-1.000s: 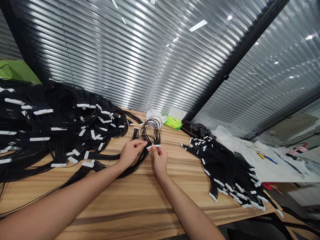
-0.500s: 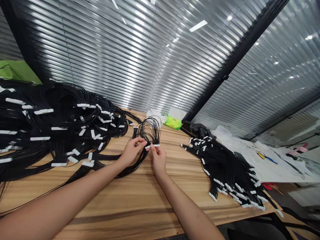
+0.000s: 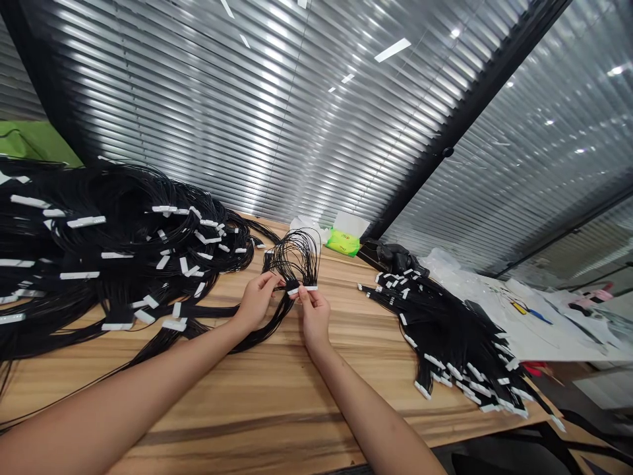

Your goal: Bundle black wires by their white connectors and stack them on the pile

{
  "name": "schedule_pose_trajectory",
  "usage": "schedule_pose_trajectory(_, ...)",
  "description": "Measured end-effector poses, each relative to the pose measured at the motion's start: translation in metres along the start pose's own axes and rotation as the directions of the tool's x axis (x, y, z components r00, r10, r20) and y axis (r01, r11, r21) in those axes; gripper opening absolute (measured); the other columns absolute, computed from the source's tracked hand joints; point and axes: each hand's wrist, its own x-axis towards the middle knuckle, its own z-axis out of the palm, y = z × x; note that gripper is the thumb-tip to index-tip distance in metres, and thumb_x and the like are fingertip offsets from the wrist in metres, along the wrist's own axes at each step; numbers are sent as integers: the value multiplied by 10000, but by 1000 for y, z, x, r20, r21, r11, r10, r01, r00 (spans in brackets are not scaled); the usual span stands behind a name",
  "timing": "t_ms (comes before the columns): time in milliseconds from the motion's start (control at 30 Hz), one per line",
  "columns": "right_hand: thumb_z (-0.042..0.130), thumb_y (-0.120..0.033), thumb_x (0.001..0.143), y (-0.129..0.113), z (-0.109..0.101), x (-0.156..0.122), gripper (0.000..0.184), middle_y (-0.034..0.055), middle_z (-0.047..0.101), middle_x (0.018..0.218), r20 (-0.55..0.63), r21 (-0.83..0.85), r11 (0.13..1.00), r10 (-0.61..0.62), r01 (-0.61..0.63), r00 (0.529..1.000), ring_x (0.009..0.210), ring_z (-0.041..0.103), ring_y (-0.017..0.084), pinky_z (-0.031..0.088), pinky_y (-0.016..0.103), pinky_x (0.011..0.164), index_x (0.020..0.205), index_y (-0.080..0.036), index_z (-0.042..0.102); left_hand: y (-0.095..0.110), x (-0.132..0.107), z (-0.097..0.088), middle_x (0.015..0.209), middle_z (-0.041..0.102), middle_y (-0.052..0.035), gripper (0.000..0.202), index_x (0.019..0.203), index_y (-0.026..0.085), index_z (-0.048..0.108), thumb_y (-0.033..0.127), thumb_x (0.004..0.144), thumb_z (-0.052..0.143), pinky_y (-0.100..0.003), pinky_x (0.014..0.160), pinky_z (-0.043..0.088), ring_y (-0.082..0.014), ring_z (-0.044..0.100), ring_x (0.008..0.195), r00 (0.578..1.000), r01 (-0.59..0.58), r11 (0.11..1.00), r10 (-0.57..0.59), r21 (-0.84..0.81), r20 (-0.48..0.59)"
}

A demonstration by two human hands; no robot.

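Between my hands a bundle of black wires (image 3: 299, 254) loops upward from the tabletop, its strands fanning into a white connector (image 3: 310, 288). My right hand (image 3: 315, 316) pinches this connector from below with thumb and fingertips. Just to the left, my left hand (image 3: 258, 300) is closed, its fingertips pinching some black wires close to the connector. Exactly which strands it grips is too small to tell. More of the black cable hangs down behind my left hand and curves across the wood.
A big heap of black wire harnesses (image 3: 133, 244) with white connectors covers the left of the wooden table (image 3: 277, 409). Another pile (image 3: 450, 336) lies on the right. Behind are a green packet (image 3: 343, 242), a black bag (image 3: 398, 257) and blue-yellow pliers (image 3: 531, 313).
My left hand has drawn slightly left and away from the connector. My right hand stays nearly in place on the connector, and the wire loop has shifted a little.
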Motion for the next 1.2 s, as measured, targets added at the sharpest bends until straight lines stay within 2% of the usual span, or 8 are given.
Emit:
schedule_pose_trajectory(267,627,-481,749,3,-2,0,343,44,660,670,-45,3,1000,-30,30,999,655,543,153,431,283,682,710,-143,669,3,3,-5,864,696,-58,278,744,174,662,437,738,571,-264,662,446,-205,600,873,999,-32,998,33,-52,14)
schedule_pose_trajectory(433,630,-479,745,2,-3,1,337,24,623,650,-81,17,1000,-14,16,997,626,493,135,408,266,652,707,-145,655,-5,5,-1,707,628,-26,313,677,163,581,462,768,574,-261,656,454,-161,586,735,999,-50,994,51,-99,5)
schedule_pose_trajectory(500,631,-472,746,1,-3,1,328,13,606,646,-93,34,999,-5,8,996,620,477,128,398,259,646,700,-148,643,-10,6,-1,738,626,-13,317,926,164,594,439,768,597,-260,658,468,-157,598,740,999,-49,993,50,-103,4)
schedule_pose_trajectory(567,629,-461,750,1,-4,1,314,5,595,647,-94,54,999,2,3,996,622,472,124,392,256,649,700,-151,635,-13,6,-2,802,632,2,573,1265,199,425,402,766,621,-258,658,477,-140,601,705,998,-60,995,60,-85,-1)
schedule_pose_trajectory(633,630,-445,754,1,-4,2,296,-1,590,648,-90,68,998,10,-4,996,629,476,123,391,256,661,697,-155,630,-14,6,-3,880,641,-1,717,1387,238,269,382,777,617,-251,644,471,-113,574,627,997,-82,997,82,-7,-9)
schedule_pose_trajectory(800,639,-420,751,2,-4,2,264,6,615,665,-93,109,994,14,-4,996,671,524,140,411,277,720,712,-159,637,-10,5,-8,1055,655,-37,292,1047,229,636,413,852,519,-272,719,454,-128,562,684,983,-180,932,178,314,33)
schedule_pose_trajectory(1067,639,-413,754,3,-5,3,268,23,646,695,-109,130,992,18,-3,994,712,565,153,424,293,771,694,-151,638,-8,5,-9,1330,524,-27,178,951,280,685,371,846,575,-433,1040,303,-260,452,1234,943,-250,783,331,569,-41)
schedule_pose_trajectory(1200,633,-431,757,4,-5,3,287,33,657,713,-108,113,994,13,0,994,726,573,157,428,294,772,697,-151,636,-4,1,-7,1377,473,-10,182,1000,303,670,351,847,586,-428,1047,286,-253,413,1268,924,-272,739,379,617,-47)
